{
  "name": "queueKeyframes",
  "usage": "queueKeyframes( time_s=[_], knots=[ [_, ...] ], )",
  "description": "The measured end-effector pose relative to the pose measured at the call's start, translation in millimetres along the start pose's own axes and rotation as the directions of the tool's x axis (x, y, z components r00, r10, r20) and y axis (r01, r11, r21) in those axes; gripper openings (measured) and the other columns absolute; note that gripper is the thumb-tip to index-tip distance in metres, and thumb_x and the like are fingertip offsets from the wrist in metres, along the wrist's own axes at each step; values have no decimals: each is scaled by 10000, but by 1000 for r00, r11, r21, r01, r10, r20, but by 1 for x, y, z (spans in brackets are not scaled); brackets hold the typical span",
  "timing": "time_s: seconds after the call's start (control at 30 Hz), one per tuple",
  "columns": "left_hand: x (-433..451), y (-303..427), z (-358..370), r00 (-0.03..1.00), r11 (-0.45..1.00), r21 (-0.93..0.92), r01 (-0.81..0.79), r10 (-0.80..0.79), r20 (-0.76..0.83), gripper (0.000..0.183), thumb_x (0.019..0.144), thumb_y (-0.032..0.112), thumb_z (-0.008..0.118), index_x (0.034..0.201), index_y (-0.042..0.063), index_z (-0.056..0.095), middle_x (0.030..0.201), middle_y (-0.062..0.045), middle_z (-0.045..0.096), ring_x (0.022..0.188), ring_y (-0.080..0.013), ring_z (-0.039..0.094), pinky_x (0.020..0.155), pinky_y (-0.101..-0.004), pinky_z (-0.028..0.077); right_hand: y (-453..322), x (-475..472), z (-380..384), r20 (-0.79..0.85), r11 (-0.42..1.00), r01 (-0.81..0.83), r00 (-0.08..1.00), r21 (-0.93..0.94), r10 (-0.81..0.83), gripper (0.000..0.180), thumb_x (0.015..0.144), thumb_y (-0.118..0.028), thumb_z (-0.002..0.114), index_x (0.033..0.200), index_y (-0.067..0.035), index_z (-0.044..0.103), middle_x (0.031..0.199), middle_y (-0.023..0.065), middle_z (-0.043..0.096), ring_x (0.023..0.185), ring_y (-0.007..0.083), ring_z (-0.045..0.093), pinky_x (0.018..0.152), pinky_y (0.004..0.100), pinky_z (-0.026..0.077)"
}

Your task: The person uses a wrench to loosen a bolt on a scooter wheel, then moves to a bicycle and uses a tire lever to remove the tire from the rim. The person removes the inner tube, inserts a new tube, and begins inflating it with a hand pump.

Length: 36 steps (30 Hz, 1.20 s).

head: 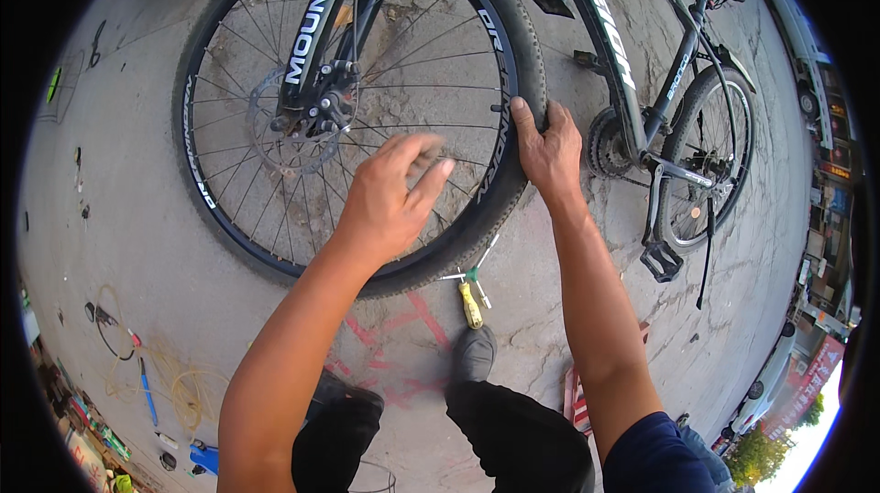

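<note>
In front of me stands a mountain bike, its front wheel point(535, 74) turned side-on. My right hand point(550, 149) grips the tyre on the wheel's right side, thumb over the rim just below the valve stem point(496, 108). Over the spokes hovers my left hand point(392, 194), slightly blurred, fingers bent and thumb apart; I see nothing in it. Up and left of that hand are the disc brake caliper point(333, 98), the brake rotor point(260, 132) and the lettered fork leg point(313, 29).
Below the tyre lie a green-hubbed three-way wrench point(472, 274) and a yellow-handled screwdriver point(471, 307), close to my shoe point(474, 353). The crank pedal point(661, 261) and kickstand point(706, 256) stick out at right. Coiled clear tubing point(189, 390) and a blue-handled tool point(147, 393) lie left.
</note>
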<state>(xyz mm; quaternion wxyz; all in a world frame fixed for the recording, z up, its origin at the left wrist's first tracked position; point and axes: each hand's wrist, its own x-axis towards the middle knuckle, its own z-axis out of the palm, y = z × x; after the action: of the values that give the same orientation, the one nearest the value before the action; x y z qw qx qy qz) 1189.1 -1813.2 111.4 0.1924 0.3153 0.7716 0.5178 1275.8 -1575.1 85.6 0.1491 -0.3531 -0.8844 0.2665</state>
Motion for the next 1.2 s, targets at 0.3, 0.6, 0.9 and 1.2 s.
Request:
queueKeyframes(
  time_s=[0.3,0.6,0.9,1.2],
  knots=[
    [98,-36,71,958,997,76,-31,8,287,267,1033,240,630,1077,-20,673,835,-169,674,763,-263,641,731,-387,507,25,-7,15,128,806,-145,988,574,87,366,1027,-309,714,1018,57,722,805,12,693,721,62,557,627,254,476],
    [82,-34,81,978,989,116,-93,69,195,262,1057,271,606,1076,13,647,861,-190,686,800,-344,667,749,-417,520,28,-24,13,189,571,-250,968,782,165,511,978,-346,771,1189,104,656,978,96,700,854,119,627,733,275,520],
    [76,-41,86,984,965,215,-152,127,129,306,1088,310,569,1044,13,627,794,-189,642,736,-326,654,696,-437,496,28,-25,16,225,491,-280,960,825,169,569,955,-312,797,1242,146,620,1048,169,732,933,160,672,815,296,549],
    [84,-40,74,971,973,219,-77,23,239,333,1088,326,581,1075,-2,639,831,-128,676,740,-230,617,728,-355,512,28,-22,16,228,547,-294,956,784,186,563,972,-332,777,1262,124,622,1056,128,708,924,146,660,810,285,543]
  ],
)
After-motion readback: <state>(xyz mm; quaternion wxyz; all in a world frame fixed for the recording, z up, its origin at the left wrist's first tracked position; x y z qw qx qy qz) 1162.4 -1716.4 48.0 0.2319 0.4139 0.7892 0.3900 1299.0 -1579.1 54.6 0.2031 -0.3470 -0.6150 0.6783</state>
